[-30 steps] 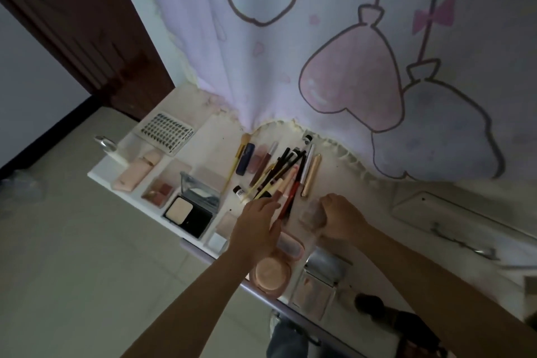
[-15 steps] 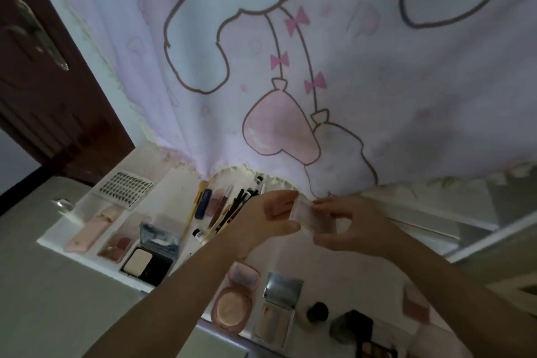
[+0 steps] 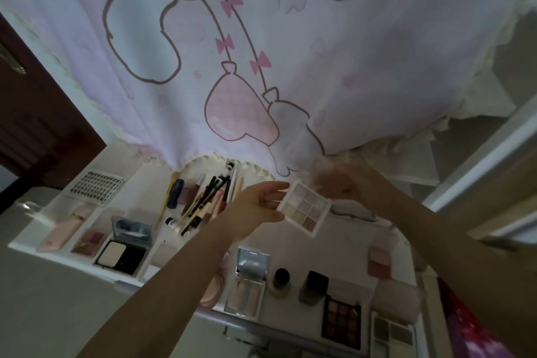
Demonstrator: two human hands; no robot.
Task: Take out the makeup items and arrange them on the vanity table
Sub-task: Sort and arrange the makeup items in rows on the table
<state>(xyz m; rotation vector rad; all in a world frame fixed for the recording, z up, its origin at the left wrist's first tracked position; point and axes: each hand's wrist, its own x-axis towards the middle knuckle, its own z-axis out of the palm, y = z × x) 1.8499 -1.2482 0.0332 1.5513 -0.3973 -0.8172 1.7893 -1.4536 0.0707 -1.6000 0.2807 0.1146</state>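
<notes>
Left hand (image 3: 255,206) pinches the near-left edge of a nine-pan eyeshadow palette (image 3: 303,208), thumb below and fingers above, holding it in the air above the vanity table (image 3: 343,250). Right hand (image 3: 337,183) is blurred just beyond the palette's far corner; cannot tell whether it grips anything. Left of the palette lies a heap of brushes and pencils (image 3: 203,200); nearer than the palette, an open mirrored compact (image 3: 248,282) sits on the table.

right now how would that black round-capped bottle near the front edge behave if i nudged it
The black-capped bottle looks short and squat, standing upright, so it probably slides rather than tips. If knocked over, its round body would likely roll, and the vanity table edge is close. It seems rigid; its weight cannot be judged.
</notes>
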